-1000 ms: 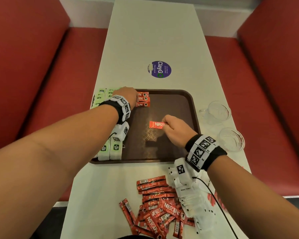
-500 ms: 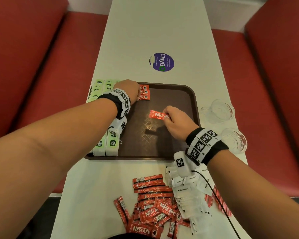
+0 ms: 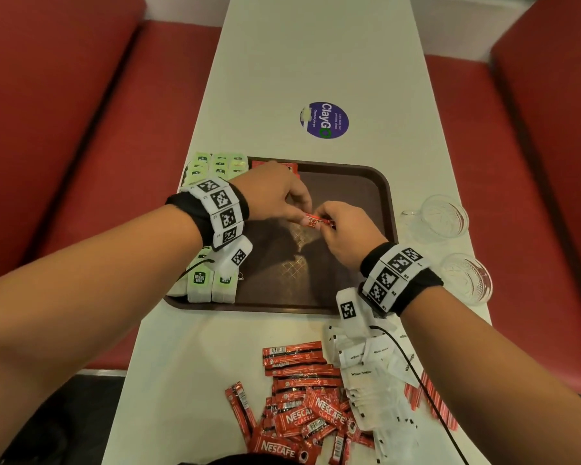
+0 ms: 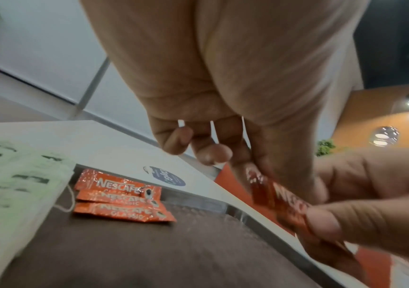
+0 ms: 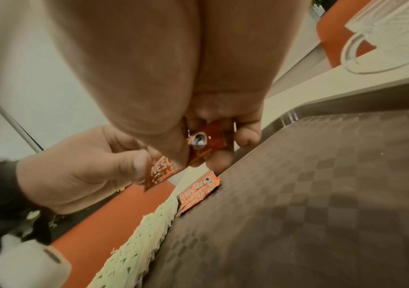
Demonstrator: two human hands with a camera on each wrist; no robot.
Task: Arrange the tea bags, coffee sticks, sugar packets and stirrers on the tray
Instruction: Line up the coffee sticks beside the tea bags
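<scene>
Both hands meet above the middle of the brown tray (image 3: 356, 182). They share one red coffee stick (image 3: 316, 221) (image 4: 284, 202) (image 5: 205, 144). My left hand (image 3: 282, 199) pinches its left end and my right hand (image 3: 342, 229) pinches its right end. Three coffee sticks (image 4: 122, 200) (image 5: 198, 191) lie stacked at the tray's far left corner. Green tea bags (image 3: 212, 166) (image 5: 134, 247) run in rows down the tray's left side. Loose coffee sticks (image 3: 299, 397), white sugar packets (image 3: 376, 387) and red-striped stirrers (image 3: 430, 404) lie on the table in front of the tray.
Two glass cups (image 3: 443, 216) (image 3: 467, 280) stand on the table right of the tray. A round purple sticker (image 3: 324, 119) lies beyond the tray. Red bench seats (image 3: 81, 146) flank the narrow white table (image 3: 316, 45).
My left hand left the stacked sticks at the far left corner and came right to the stick in my right hand. Both hands now pinch that stick.
</scene>
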